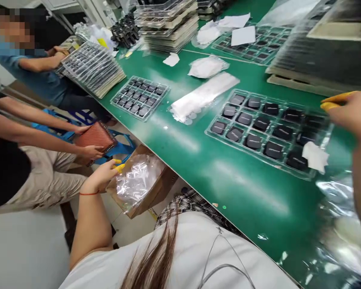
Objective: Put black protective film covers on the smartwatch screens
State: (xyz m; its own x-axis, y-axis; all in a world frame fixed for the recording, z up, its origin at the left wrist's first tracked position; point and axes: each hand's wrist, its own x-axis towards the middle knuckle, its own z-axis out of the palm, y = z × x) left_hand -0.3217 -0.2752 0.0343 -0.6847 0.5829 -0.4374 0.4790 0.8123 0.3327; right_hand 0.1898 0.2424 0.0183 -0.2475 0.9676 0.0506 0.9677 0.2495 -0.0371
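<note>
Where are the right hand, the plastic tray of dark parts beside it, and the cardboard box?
right hand (347, 114): head view, on the back of the hand.
plastic tray of dark parts (225, 143): head view, on the tray's near rim.
cardboard box (158, 192): head view, on the box's outer wall.

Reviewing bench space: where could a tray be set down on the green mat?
Bare green bench mat runs between the tray of black parts and the near bench edge. It is crowded along the far side, with stacked trays and white packets.
</note>
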